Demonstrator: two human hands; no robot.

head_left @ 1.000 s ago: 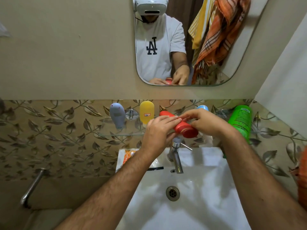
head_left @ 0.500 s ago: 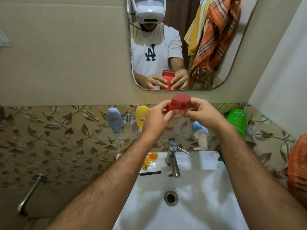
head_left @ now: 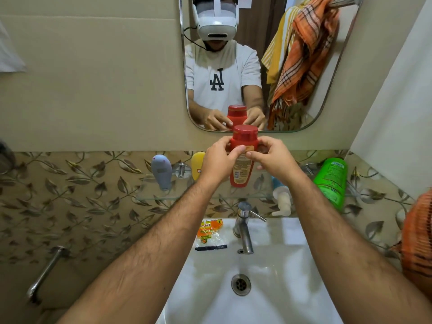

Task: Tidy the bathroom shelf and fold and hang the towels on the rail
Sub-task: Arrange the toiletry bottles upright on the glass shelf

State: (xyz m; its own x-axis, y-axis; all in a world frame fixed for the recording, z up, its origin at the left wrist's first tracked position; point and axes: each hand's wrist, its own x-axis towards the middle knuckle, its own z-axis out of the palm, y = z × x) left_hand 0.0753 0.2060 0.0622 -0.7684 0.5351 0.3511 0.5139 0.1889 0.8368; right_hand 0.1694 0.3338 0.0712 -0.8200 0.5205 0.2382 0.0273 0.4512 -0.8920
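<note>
A red bottle [head_left: 243,160] with a red cap stands upright over the glass shelf [head_left: 161,195]. My left hand [head_left: 217,160] grips its left side and my right hand [head_left: 274,160] grips its right side, thumbs meeting on the label. Whether its base touches the glass I cannot tell. On the shelf stand a grey-blue tube [head_left: 161,171], a yellow tube [head_left: 197,164] partly behind my left hand, and a green bottle [head_left: 330,183] at the right. An orange checked towel [head_left: 301,59] and a yellow striped one [head_left: 279,47] show in the mirror, bunched on a rail.
Below the shelf sits a white basin [head_left: 275,288] with a steel tap [head_left: 244,226] and an orange sachet [head_left: 210,232] on its rim. A white pump dispenser [head_left: 281,199] stands behind my right arm. Orange cloth [head_left: 418,242] hangs at the right edge.
The red bottle lay tilted near the tap, was lifted and turned cap toward me, and now stands upright over the shelf. Both hands rose with it.
</note>
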